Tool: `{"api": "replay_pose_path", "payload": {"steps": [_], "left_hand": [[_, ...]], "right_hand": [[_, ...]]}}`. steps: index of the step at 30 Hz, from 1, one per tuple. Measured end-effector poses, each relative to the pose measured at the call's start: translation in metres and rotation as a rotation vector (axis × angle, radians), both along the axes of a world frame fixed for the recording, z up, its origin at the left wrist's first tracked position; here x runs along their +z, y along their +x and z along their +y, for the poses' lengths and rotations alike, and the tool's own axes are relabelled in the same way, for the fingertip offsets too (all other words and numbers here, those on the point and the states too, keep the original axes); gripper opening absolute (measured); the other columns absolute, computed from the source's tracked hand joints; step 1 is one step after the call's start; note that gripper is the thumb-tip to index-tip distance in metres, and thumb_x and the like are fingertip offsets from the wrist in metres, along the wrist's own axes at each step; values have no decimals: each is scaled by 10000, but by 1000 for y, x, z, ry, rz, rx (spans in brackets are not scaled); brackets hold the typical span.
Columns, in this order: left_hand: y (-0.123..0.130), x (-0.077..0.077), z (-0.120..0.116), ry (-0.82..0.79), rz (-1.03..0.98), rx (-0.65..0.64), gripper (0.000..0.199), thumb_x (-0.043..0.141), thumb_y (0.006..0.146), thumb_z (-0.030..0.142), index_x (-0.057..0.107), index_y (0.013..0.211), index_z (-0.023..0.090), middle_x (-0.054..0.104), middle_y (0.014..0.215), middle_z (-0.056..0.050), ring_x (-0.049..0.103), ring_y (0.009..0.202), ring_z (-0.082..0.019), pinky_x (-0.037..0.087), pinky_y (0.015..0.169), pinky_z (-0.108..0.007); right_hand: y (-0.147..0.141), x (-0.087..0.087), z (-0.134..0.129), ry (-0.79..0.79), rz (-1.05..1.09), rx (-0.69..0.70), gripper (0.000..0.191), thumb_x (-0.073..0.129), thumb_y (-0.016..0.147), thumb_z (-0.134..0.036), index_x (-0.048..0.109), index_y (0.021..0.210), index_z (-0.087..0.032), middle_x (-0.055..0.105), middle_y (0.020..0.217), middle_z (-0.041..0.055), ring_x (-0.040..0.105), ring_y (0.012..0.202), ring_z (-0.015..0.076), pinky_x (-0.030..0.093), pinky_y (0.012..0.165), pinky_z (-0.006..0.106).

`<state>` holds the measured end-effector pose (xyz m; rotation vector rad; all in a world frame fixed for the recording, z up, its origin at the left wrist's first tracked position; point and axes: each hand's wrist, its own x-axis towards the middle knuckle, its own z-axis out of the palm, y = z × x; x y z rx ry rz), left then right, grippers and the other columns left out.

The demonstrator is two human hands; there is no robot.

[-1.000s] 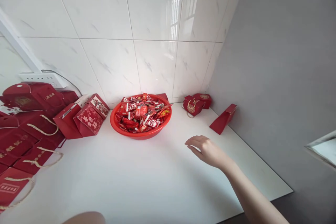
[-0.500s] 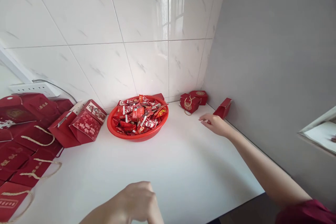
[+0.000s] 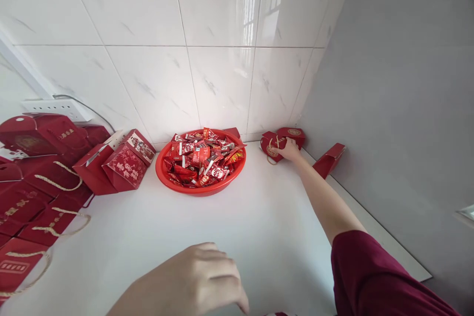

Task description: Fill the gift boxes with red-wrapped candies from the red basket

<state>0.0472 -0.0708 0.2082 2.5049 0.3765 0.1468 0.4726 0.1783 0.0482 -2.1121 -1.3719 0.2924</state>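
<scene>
At the back right, my right hand (image 3: 288, 150) reaches onto a small dark red box with a rope handle (image 3: 269, 143), its fingers at the box's side and handle. Another red box with a gold round emblem (image 3: 295, 132) touches it from behind. Over the near part of the white table (image 3: 259, 217) hovers my left hand (image 3: 207, 276), fingers curled downward; its fingertips are partly hidden. A red oval basket (image 3: 207, 191) full of red-wrapped sweets (image 3: 202, 155) sits left of the boxes.
Many dark red gift boxes with rope handles (image 3: 48, 173) are piled at the left, beside two upright boxes (image 3: 128, 165). Another red box (image 3: 329, 160) leans by the grey panel (image 3: 400, 108) on the right. A power strip (image 3: 55, 107) lies along the tiled wall.
My right hand has moved forward and left from beside the leaning box to the box with the rope handle. My left hand has shifted slightly right. The view has turned a little.
</scene>
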Motion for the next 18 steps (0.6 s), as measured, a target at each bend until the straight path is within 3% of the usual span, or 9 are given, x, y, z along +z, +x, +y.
{"api": "replay_pose_path", "payload": {"steps": [6,8,10,13,16,18], "left_hand": [[-14,0,22,-58,89,149,170,656,901,356,638,1057,291,710,1008,28,633,903,-162,449,843,-273],[-16,-1,28,-34,114,198,164,617,928,364,635,1073,290,701,1025,23,629,929,-169,445,855,-273],[-18,-3,33,-2,132,259,177,572,954,371,628,1102,292,687,1063,14,624,962,-175,445,864,-273],[-20,-9,42,35,129,375,193,533,971,385,612,1126,300,658,1136,9,616,1018,-180,445,888,-274],[-21,-13,52,39,118,498,190,511,974,409,606,1092,295,642,1138,9,613,1025,-186,449,881,-278],[-20,-16,59,33,96,561,198,489,978,417,607,1057,278,634,1122,-2,610,1016,-193,452,872,-284]], "right_hand": [[-23,-17,-69,30,56,84,1239,770,627,-678,158,1570,-159,317,1531,229,355,1404,410,382,1109,509],[-34,-18,-102,55,120,112,1166,709,704,-700,120,1575,-197,353,1523,203,431,1369,361,439,1076,472],[-49,-20,-138,142,378,178,1000,630,819,-662,118,1566,-239,448,1468,180,537,1280,327,509,1002,462],[-82,-31,-186,318,637,417,661,452,948,-627,302,1477,-259,528,1401,158,587,1224,298,551,953,437],[-114,-44,-215,182,662,715,577,511,953,-561,384,1426,-255,586,1340,149,630,1152,290,575,916,430],[-129,-46,-219,74,588,792,550,527,973,-449,345,1460,-272,557,1378,135,627,1158,262,576,922,433]]}}
